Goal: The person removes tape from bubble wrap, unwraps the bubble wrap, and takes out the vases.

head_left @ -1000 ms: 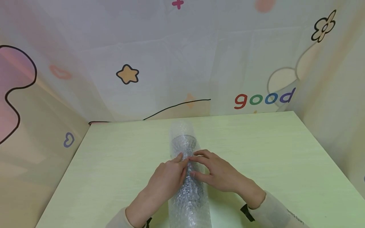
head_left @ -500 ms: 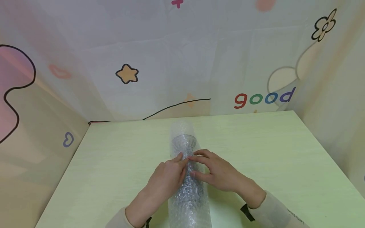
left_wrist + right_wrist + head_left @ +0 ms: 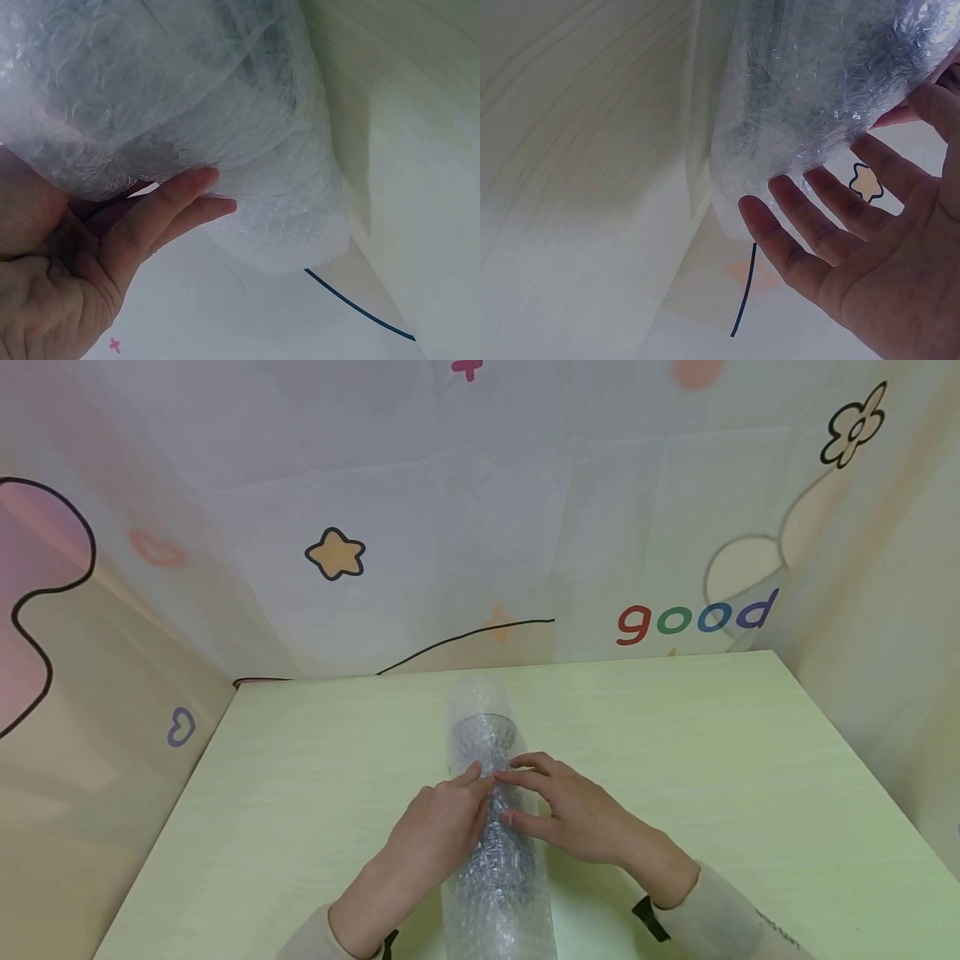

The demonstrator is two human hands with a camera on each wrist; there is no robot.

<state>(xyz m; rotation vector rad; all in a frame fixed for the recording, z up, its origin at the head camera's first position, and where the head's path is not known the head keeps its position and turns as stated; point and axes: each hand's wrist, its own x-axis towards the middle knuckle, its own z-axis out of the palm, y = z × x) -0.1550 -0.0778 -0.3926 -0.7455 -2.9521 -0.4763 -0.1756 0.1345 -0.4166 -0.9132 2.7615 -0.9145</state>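
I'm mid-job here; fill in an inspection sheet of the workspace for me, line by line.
Surface: pale green tabletop with faint wood grain.
Job's things: one long bubble-wrapped bundle, lying lengthwise; something darker shows inside, not identifiable. Its near end runs out of the head view.
Clutter: nothing seen.
Grippers: left hand and right hand, both bare, fingers against the bundle from either side; black strap at the right cuff.
Cables: nothing seen.
Surroundings: printed backdrop behind and at both sides, with star, flower and the word "good".
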